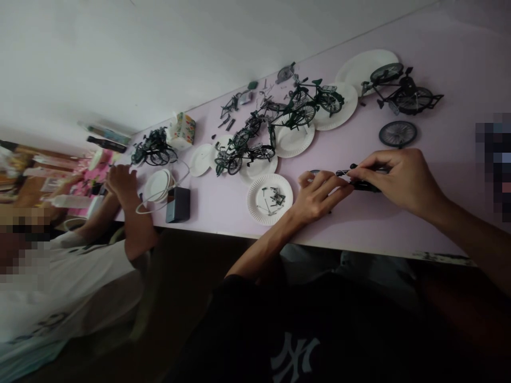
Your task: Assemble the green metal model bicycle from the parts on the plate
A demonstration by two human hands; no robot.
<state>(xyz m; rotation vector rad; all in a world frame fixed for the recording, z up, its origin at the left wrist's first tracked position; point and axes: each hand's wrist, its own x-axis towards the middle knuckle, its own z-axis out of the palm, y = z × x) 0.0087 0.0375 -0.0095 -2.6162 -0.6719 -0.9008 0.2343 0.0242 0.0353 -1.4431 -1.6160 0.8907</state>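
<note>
Both hands meet over the table around a dark model bicycle part (pixel 368 186), largely hidden by fingers. My left hand (pixel 319 196) steadies its left end, fingers bent around it. My right hand (pixel 403 175) pinches a thin piece at that part between thumb and forefinger; the piece is too small to name. Just beyond my right hand lies a loose spoked wheel (pixel 398 133). Farther back, a model bicycle (pixel 413 96) rests partly over a white plate (pixel 347 64). Left of my left hand, a paper plate (pixel 255 213) holds small dark and silver parts.
Several model bicycles (pixel 301 113) crowd the plates along the table's middle, with loose parts behind them. A dark box (pixel 178 205) with a white cable, a tissue box (pixel 184 130) and more bicycles (pixel 155 148) stand leftward. Another person's hand (pixel 122 181) is at the far left.
</note>
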